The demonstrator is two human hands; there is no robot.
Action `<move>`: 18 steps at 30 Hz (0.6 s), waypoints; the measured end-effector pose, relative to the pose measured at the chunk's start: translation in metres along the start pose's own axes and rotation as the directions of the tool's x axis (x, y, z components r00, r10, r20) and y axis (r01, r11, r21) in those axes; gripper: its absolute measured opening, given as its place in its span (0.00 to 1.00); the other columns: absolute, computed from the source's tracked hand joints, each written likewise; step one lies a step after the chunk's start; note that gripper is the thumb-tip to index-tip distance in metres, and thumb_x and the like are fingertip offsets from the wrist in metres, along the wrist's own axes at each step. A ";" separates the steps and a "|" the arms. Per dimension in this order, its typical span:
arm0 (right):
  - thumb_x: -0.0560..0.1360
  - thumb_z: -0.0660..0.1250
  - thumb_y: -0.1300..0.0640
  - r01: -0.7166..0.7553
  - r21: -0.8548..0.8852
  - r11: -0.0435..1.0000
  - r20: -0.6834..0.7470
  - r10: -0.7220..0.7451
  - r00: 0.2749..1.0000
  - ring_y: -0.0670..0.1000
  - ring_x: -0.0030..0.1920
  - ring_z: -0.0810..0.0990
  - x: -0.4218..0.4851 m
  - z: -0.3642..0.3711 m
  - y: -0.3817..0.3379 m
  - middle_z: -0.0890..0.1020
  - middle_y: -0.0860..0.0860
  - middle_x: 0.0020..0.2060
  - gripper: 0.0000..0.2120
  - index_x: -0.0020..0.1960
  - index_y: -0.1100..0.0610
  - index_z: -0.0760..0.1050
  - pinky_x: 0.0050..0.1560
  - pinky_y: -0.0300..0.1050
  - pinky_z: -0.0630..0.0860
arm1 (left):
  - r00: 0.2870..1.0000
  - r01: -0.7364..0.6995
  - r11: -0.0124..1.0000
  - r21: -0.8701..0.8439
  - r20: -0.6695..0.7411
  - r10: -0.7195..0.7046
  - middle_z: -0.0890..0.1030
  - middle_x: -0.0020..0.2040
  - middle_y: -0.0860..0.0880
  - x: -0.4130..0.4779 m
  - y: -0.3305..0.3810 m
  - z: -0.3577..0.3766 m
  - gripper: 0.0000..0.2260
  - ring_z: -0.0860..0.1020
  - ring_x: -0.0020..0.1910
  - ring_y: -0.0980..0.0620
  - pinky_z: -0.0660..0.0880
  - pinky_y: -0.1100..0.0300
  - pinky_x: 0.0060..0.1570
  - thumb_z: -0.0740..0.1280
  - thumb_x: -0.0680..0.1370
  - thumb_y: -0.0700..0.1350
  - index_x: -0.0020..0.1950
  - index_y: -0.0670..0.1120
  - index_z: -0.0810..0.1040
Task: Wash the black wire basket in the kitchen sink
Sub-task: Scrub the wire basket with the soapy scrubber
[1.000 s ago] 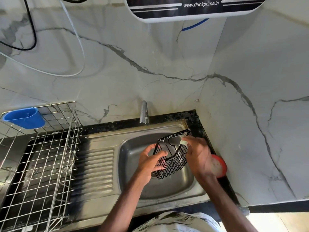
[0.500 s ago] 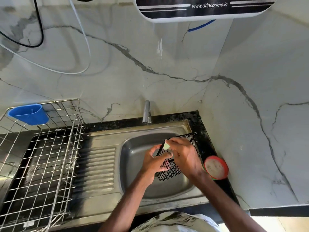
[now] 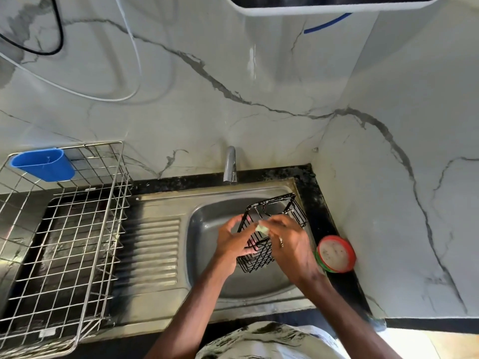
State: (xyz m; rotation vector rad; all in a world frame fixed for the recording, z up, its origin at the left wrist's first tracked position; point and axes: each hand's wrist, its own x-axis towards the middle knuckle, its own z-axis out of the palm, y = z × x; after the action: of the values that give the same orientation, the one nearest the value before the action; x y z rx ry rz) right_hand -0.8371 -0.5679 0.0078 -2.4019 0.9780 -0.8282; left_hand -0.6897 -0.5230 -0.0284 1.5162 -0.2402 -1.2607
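The black wire basket [image 3: 260, 259] is being held tilted over the sink [image 3: 207, 224] bowl, lower centre of the frame. The left hand [image 3: 233, 242] is gripping its left side, and the right hand [image 3: 290, 244] is pinching a small pale scrubber [image 3: 262, 229] against its wires. Scrubbing seems to be underway. Rinsing is probably left.
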 end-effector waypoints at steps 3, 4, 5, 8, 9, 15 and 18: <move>0.73 0.68 0.76 0.052 -0.014 0.999 0.043 -0.051 0.998 0.50 0.45 0.82 0.005 0.003 -0.003 0.83 0.55 0.49 0.19 0.57 0.59 0.83 0.41 0.38 0.83 | 0.999 0.037 0.999 0.002 0.006 -0.037 0.78 0.69 0.33 0.001 -0.006 -0.001 0.24 0.82 0.60 0.39 0.86 0.51 0.41 0.79 0.74 0.50 0.69 0.53 0.79; 0.73 0.67 0.76 0.075 -0.012 0.997 0.046 -0.074 0.996 0.50 0.45 0.82 0.006 0.001 0.004 0.83 0.55 0.49 0.19 0.57 0.60 0.83 0.41 0.37 0.83 | 0.999 0.036 0.999 0.007 0.007 -0.036 0.79 0.68 0.34 0.001 -0.007 -0.003 0.27 0.82 0.59 0.41 0.86 0.51 0.41 0.80 0.73 0.51 0.70 0.52 0.78; 0.73 0.66 0.77 0.073 -0.015 0.997 0.044 -0.072 0.996 0.49 0.45 0.83 0.007 -0.002 0.013 0.83 0.55 0.49 0.19 0.57 0.60 0.83 0.41 0.36 0.83 | 0.999 0.040 0.999 0.009 0.005 -0.040 0.81 0.66 0.34 0.001 -0.007 -0.004 0.30 0.82 0.57 0.45 0.86 0.51 0.41 0.81 0.72 0.50 0.72 0.50 0.77; 0.74 0.64 0.77 -0.078 -0.082 0.994 -0.010 0.077 0.997 0.50 0.41 0.84 0.010 -0.012 0.044 0.84 0.57 0.49 0.19 0.58 0.62 0.83 0.42 0.24 0.76 | 0.999 0.036 0.999 0.014 0.005 -0.036 0.89 0.51 0.45 0.004 -0.005 -0.008 0.30 0.85 0.50 0.50 0.86 0.52 0.41 0.81 0.72 0.43 0.73 0.48 0.77; 0.74 0.64 0.77 -0.136 -0.097 0.986 -0.039 0.133 0.990 0.50 0.41 0.84 0.010 -0.014 0.051 0.84 0.58 0.49 0.19 0.58 0.62 0.83 0.43 0.20 0.73 | 0.999 0.036 0.999 0.013 0.008 -0.036 0.89 0.47 0.48 0.005 -0.004 -0.008 0.30 0.86 0.50 0.48 0.85 0.53 0.40 0.81 0.72 0.42 0.72 0.48 0.78; 0.72 0.63 0.78 -0.016 -0.105 0.994 -0.071 0.009 0.997 0.55 0.45 0.83 -0.002 0.010 0.016 0.83 0.58 0.48 0.20 0.56 0.62 0.83 0.37 0.43 0.84 | 0.998 0.035 0.999 0.001 -0.044 -0.035 0.81 0.66 0.38 0.007 -0.006 -0.005 0.32 0.83 0.58 0.39 0.85 0.55 0.37 0.81 0.71 0.45 0.74 0.48 0.76; 0.75 0.60 0.73 0.056 -0.067 0.996 -0.001 -0.056 0.998 0.54 0.48 0.83 -0.004 0.011 0.010 0.83 0.59 0.50 0.18 0.58 0.61 0.83 0.36 0.41 0.84 | 0.999 0.029 1.000 0.000 -0.029 -0.029 0.81 0.67 0.38 0.007 -0.009 -0.008 0.29 0.82 0.61 0.36 0.85 0.55 0.37 0.81 0.72 0.47 0.72 0.49 0.77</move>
State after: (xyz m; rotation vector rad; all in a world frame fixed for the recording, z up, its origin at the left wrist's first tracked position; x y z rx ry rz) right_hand -0.8369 -0.5701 -0.0074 -2.4964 0.9577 -0.8317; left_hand -0.6840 -0.5198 -0.0413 1.5424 -0.1995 -1.2606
